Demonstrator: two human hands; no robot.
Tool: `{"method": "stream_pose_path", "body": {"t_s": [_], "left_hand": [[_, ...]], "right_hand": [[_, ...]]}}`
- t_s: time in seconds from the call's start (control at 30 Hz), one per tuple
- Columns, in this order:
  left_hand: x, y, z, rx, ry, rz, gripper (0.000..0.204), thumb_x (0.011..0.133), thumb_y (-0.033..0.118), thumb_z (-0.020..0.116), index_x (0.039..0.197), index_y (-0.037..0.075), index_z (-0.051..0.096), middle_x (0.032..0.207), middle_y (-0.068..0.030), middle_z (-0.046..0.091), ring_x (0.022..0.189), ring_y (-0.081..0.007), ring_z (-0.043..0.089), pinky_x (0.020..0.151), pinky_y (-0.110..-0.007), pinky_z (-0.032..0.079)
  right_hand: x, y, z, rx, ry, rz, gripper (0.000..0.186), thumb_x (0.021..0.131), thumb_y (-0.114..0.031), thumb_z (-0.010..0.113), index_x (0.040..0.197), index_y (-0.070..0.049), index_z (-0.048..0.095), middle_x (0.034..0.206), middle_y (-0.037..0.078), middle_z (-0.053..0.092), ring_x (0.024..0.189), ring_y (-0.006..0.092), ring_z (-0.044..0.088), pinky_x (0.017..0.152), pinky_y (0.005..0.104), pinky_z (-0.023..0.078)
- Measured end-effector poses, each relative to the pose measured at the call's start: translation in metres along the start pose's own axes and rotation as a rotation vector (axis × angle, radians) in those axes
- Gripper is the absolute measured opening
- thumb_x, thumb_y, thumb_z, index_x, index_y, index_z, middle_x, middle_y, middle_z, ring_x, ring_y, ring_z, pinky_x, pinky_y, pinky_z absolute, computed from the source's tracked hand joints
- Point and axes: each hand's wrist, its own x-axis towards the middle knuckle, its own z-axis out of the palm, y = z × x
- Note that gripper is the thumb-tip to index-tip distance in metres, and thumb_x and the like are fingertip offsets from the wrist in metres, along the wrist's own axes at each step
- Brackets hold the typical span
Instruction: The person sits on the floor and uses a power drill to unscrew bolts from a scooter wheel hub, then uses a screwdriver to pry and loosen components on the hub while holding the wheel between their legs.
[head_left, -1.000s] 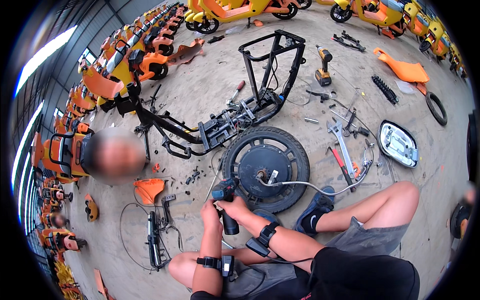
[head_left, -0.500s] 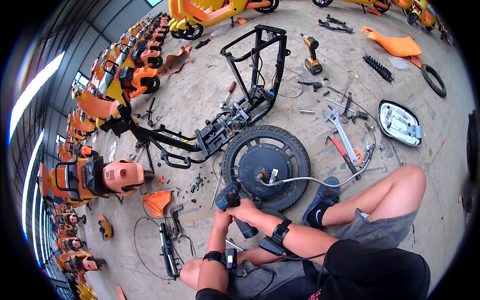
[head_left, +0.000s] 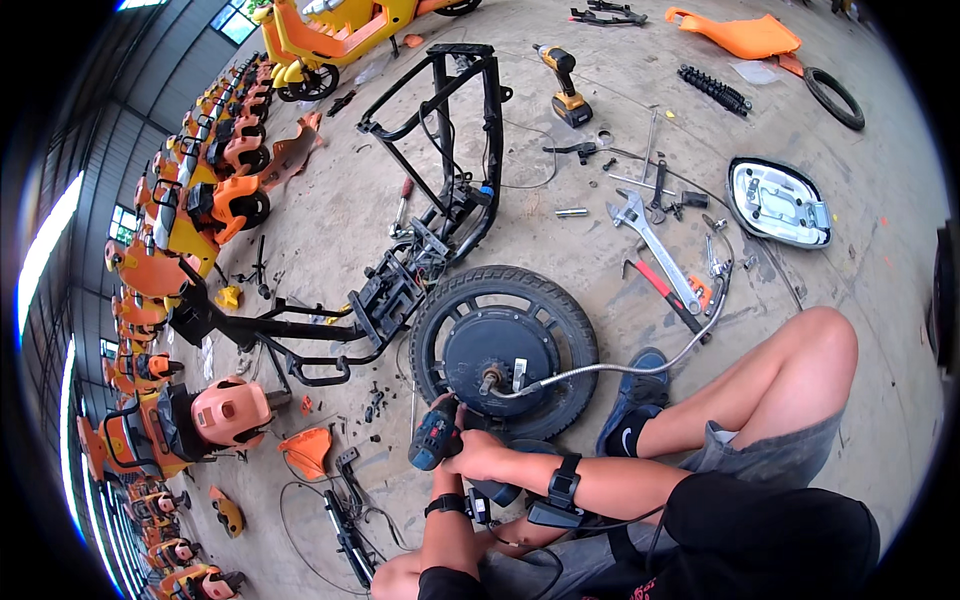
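Left hand [head_left: 447, 482] and right hand [head_left: 478, 456] sit together, forearms [head_left: 620, 484] outstretched.

Held power tool [head_left: 434, 441] before wheel [head_left: 500, 345], frame [head_left: 383, 300] behind, wrench [head_left: 660, 256] right, scooters [head_left: 232, 200] far left, apparently in rows

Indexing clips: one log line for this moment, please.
right hand: grips blue-black power tool | left hand: partly hidden | nearby: wheel, black frame

Hands [head_left: 476, 456] at drill [head_left: 432, 441]; wheel [head_left: 503, 352] beside
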Motion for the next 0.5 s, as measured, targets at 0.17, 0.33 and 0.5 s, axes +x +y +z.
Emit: {"method": "stream_pose_path", "body": {"t_s": [0.17,0.33,0.5], "left_hand": [[0.008,0.001,0.006,0.01,-0.002,-0.012,0.022,0.091,0.021,0.065,0.108,0.008,0.068,0.103,-0.0102,0.068,0.1,-0.0247,0.064,0.091,-0.036,0.047],[0.014,0.0,0.008,0.02,0.0,-0.012,0.022,0.092,0.023,0.065,0.108,0.008,0.067,0.104,-0.0115,0.067,0.099,-0.0252,0.063,0.091,-0.037,0.047],[0.017,0.001,0.016,0.022,-0.008,0.0,0.023,0.092,0.025,0.065,0.108,0.008,0.067,0.104,-0.0127,0.067,0.099,-0.0257,0.063,0.091,-0.038,0.047]], "right_hand": [[-0.004,-0.004,-0.011,0.036,-0.021,-0.002,0.055,0.07,-0.036,0.072,0.106,0.004,0.066,0.101,0.021,0.069,0.099,0.0343,0.067,0.087,0.0386,0.051],[0.002,-0.001,-0.006,-0.005,0.021,0.003,0.054,0.069,-0.036,0.073,0.103,0.005,0.067,0.101,0.022,0.069,0.098,0.0344,0.067,0.086,0.0385,0.051],[0.0,0.003,-0.005,-0.035,0.047,-0.034,0.049,0.068,-0.036,0.073,0.094,0.006,0.069,0.091,0.021,0.07,0.091,0.034,0.069,0.082,0.0381,0.053]]}}
